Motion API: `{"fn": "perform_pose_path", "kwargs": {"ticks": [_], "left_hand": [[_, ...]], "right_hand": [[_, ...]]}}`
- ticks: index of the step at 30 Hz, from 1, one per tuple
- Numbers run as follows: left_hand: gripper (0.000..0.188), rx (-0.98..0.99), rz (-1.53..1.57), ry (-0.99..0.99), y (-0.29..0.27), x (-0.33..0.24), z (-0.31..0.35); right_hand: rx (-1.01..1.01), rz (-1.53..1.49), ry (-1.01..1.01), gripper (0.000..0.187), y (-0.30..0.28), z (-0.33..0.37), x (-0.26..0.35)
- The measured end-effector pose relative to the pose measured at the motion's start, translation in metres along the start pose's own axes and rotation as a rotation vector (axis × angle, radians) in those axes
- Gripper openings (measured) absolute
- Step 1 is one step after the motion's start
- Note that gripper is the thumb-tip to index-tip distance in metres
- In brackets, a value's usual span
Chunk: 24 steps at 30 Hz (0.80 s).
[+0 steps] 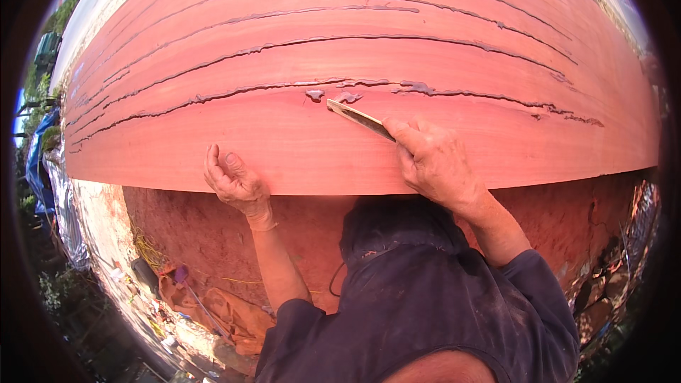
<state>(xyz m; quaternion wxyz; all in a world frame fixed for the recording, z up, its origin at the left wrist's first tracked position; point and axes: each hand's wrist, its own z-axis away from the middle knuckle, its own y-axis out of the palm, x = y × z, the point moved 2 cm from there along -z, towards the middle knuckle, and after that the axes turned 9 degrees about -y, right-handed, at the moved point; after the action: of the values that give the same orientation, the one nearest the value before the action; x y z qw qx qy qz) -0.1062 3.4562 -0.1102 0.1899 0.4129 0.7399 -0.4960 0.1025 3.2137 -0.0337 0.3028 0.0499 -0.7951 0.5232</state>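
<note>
A broad reddish wooden board (319, 159) spreads in front of me, with long wavy lines of dark filler (305, 40) running across it. My right hand (433, 159) is closed around a flat scraper, seemingly a putty knife (360, 119). Its light-edged tip lies at a small smear of filler (347, 97), just below the nearest long line. Left of the tip sits a separate dark dab (314, 95). Over the board's near edge, my left hand (237, 179) is loosely curled, thumb apart, with nothing visible in it.
Below the board's near edge is reddish ground (213, 230). A crumpled brown cloth or sack (223, 312) lies at the lower left, by a dark bottle-like object (144, 274). Blue sheeting (42, 159) hangs at the far left. Rubble (599, 298) lies at the lower right.
</note>
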Motion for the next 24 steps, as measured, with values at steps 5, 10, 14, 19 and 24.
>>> {"fn": "perform_pose_path", "kwargs": {"ticks": [5, 10, 14, 19, 24], "left_hand": [[0.049, 0.003, -0.011, 0.002, 0.000, 0.000, 0.000], [0.048, 0.009, -0.005, -0.009, 0.000, 0.000, 0.001], [0.047, 0.007, -0.001, -0.018, 0.000, 0.002, 0.001], [0.048, 0.007, 0.016, -0.034, 0.000, 0.004, 0.001], [0.050, 0.001, 0.017, -0.023, 0.000, 0.003, 0.000]], "right_hand": [[-0.016, -0.159, 0.043, 0.031, 0.000, 0.002, -0.004], [-0.056, -0.549, 0.299, 0.030, -0.003, 0.015, -0.014], [-0.209, -0.398, 0.255, 0.029, -0.006, 0.021, -0.026], [-0.177, -0.245, 0.200, 0.028, -0.006, 0.026, -0.031], [-0.141, -0.124, 0.190, 0.029, -0.002, 0.032, -0.020]]}}
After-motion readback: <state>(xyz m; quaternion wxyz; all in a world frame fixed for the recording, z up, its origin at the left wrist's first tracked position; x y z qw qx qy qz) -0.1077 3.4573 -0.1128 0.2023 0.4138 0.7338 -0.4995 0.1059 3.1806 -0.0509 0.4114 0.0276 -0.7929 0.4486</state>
